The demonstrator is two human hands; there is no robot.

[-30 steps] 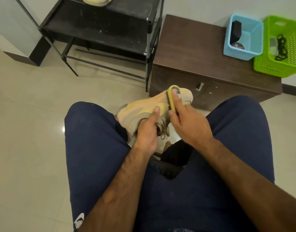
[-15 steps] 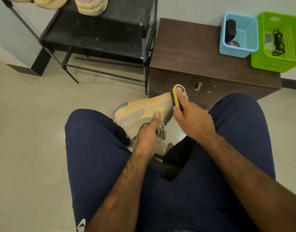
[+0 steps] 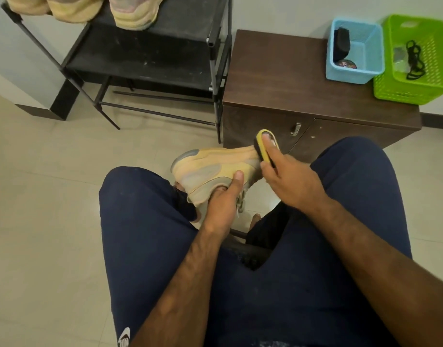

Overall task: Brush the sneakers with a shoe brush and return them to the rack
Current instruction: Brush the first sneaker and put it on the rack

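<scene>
Between the knees, above the floor, the sneaker is held on its side, toe toward the cabinet. It is gripped at the collar by the left hand, thumb pressed flat on the side panel; the other fingers are hidden (under the shoe or inside the opening, it cannot be told). The brush is held by the right hand, index finger laid straight along its yellow back, thumb and remaining fingers curled at its edges. Its bristles are set against the toe end. The sneaker is judged light, with a soft upper that would dent under a squeeze and a stiffer sole. A hold at collar or heel is judged firmest, leaving the toe free. On the rack, other sneakers are seen on the top shelf. On the cabinet, a blue basket holds a black block and a round tin. A green basket, just beside it, holds a black cord and something pale, not identified.
</scene>
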